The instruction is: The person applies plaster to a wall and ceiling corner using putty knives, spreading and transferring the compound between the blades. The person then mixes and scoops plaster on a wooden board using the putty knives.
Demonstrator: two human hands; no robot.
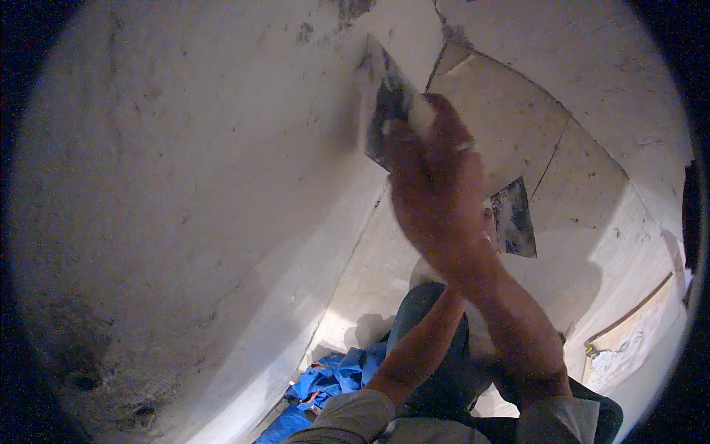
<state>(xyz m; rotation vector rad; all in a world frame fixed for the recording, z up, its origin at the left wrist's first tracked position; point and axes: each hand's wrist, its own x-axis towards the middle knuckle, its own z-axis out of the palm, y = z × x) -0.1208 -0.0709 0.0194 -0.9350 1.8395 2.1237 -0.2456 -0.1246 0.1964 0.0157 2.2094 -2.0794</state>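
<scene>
My right hand [440,185] is closed round the handle of a wide putty knife [386,103], whose thin smeared blade lies against or very near the pale wall [207,148] on the left. The grip is partly blurred. My left forearm [425,340] crosses behind the right one. Little of my left hand [489,222] shows past the right wrist. It holds a second, smaller putty knife [515,222], with grey smears on its blade, out to the right. The fingers round that handle are mostly hidden.
Blue cloth or plastic [336,377] lies bunched low at the wall's foot. My bent knee [421,311] is below my arms. Beige floor panels [510,103] with dark seams stretch ahead. A pale board with a brown edge [629,318] lies at the right.
</scene>
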